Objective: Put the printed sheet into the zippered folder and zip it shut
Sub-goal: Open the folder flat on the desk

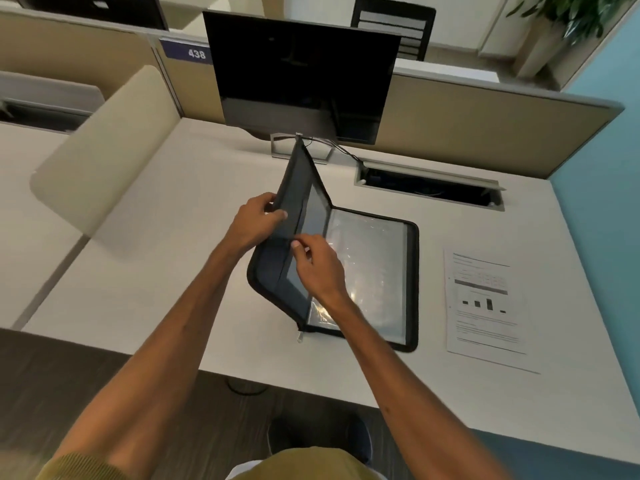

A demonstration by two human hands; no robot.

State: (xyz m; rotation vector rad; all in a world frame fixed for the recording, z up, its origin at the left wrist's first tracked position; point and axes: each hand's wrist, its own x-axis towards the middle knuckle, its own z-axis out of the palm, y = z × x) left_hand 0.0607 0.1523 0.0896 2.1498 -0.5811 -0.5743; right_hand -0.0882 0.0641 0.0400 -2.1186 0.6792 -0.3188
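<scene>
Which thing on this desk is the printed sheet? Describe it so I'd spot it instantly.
Start at the black monitor and come down to the open folder on the desk. Just right of it lies the sheet, flat and untouched: white, with text lines and a small bar chart.

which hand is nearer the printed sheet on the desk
Right. The right hand is over the open folder, pinching a clear sleeve, with the printed sheet lying flat further to its right. The left hand grips the raised cover, further left.

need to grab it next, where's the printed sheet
The printed sheet lies flat on the desk, right of the open zippered folder, near the desk's front edge.
</scene>
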